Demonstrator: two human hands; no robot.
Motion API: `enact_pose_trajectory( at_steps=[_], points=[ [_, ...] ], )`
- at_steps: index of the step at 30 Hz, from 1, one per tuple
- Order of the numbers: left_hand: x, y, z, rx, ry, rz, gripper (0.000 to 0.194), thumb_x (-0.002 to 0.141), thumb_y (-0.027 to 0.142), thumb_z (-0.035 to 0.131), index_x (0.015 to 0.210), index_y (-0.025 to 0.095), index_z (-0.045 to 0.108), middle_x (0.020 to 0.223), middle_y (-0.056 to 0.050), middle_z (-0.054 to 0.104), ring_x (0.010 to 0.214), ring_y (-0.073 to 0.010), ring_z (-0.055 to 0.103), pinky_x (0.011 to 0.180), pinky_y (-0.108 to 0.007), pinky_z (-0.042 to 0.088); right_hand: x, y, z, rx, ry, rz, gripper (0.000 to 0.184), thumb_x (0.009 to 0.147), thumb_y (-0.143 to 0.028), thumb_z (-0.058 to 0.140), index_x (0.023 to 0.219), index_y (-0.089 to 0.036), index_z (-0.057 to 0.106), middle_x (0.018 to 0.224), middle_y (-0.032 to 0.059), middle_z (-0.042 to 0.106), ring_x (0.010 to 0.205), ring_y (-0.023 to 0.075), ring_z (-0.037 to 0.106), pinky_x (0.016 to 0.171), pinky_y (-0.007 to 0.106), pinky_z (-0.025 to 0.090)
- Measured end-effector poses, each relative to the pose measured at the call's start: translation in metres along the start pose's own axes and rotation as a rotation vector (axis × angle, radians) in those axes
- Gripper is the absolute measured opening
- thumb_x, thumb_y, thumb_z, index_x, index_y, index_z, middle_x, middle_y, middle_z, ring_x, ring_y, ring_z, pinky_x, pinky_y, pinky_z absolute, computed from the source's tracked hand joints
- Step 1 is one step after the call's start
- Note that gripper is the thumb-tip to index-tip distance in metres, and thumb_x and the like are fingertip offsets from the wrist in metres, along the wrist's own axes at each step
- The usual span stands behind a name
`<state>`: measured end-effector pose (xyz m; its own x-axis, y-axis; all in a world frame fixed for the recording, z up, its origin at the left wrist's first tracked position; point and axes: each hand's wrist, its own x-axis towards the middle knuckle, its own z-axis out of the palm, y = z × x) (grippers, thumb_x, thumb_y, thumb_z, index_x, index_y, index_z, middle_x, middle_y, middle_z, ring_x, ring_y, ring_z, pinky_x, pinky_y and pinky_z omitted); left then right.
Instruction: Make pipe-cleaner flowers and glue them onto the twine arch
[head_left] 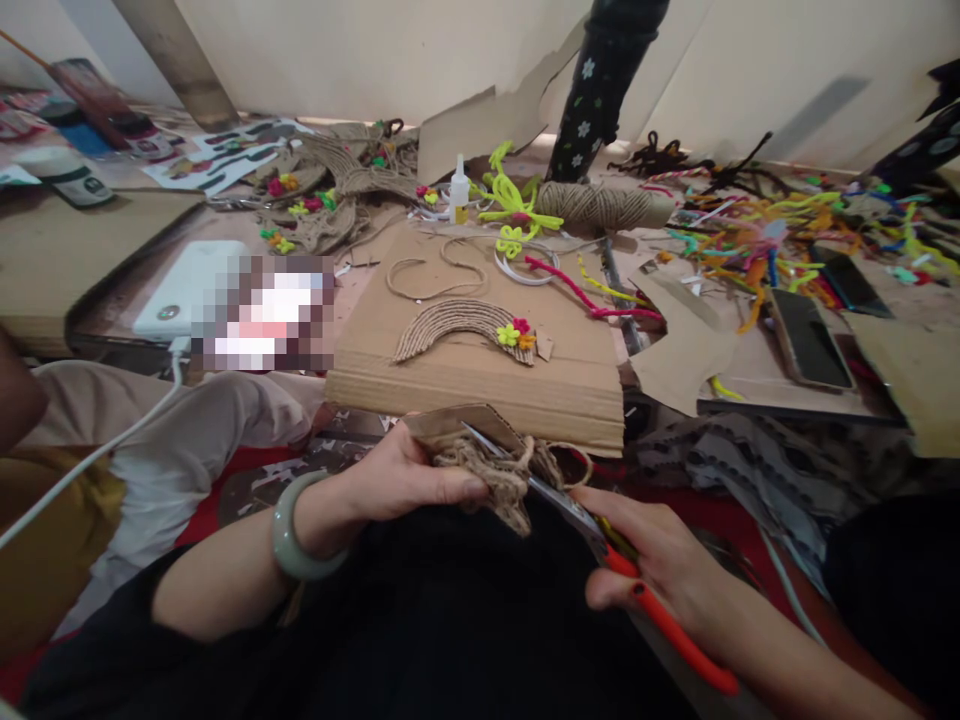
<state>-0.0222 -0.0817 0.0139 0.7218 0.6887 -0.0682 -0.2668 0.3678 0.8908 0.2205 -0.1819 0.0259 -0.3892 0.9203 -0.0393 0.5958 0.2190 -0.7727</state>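
Note:
My left hand (409, 472), with a pale green bangle (289, 530) at the wrist, pinches a bundle of jute twine (504, 488) together with a piece of cardboard (457, 422). Scissors (574, 510) with orange handles are gripped in my right hand (660, 550). Their blades lie across the twine, the tip over the cardboard. Just beyond, on a cardboard board (360, 340), rests a jute-covered arc (442, 318) with small yellow, pink and orange flowers at its right end. A loose strand of twine (405, 290) curls behind it.
A small glue bottle (459, 195) and a twine roll (600, 205) stand behind the board. Colourful pipe cleaners (772, 240) and a phone (810, 340) lie to the right. At left are a white power bank (191, 285) with a cable and a seated person's leg (187, 430).

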Motion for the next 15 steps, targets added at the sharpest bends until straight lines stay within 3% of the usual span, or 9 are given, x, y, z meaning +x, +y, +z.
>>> enact_pose_trajectory(
  at_steps=[3,9,12,15],
  points=[
    [0.002,0.002,-0.001,0.047,0.022,0.012,0.026,0.065,0.012,0.076,0.09,0.02,0.076,0.081,-0.004,0.075,0.068,-0.0167,0.068,0.064,-0.025,0.055,0.0,-0.001,0.0,0.031,-0.042,0.065,0.046,0.08,-0.062,0.056,0.092,-0.018,0.061,0.066,-0.0017,0.055,0.053,0.0103,0.047,0.048,0.019,0.04],
    [0.002,0.003,-0.005,0.122,0.023,-0.018,0.025,0.068,0.021,0.077,0.092,0.017,0.074,0.078,-0.006,0.074,0.065,-0.0179,0.067,0.062,-0.026,0.054,-0.005,-0.001,-0.004,0.075,-0.173,0.242,0.02,0.077,-0.035,0.065,0.091,-0.021,0.06,0.078,-0.001,0.06,0.066,0.0137,0.054,0.059,0.021,0.045],
    [-0.001,0.007,-0.013,0.145,0.059,0.045,0.028,0.068,0.023,0.078,0.096,0.019,0.074,0.088,-0.006,0.075,0.079,-0.0198,0.069,0.072,-0.027,0.055,-0.018,0.005,-0.01,0.091,-0.2,0.279,0.017,0.074,-0.029,0.064,0.089,-0.022,0.062,0.078,-0.0012,0.062,0.067,0.0146,0.056,0.06,0.021,0.046],
    [-0.004,0.011,-0.021,0.161,0.138,0.097,0.033,0.067,0.023,0.079,0.1,0.022,0.073,0.095,-0.004,0.075,0.084,-0.0189,0.069,0.076,-0.026,0.055,-0.04,0.015,-0.016,0.098,-0.134,0.305,0.023,0.071,-0.03,0.067,0.094,-0.024,0.066,0.076,-0.0012,0.063,0.066,0.0156,0.059,0.059,0.022,0.048]
  ],
)
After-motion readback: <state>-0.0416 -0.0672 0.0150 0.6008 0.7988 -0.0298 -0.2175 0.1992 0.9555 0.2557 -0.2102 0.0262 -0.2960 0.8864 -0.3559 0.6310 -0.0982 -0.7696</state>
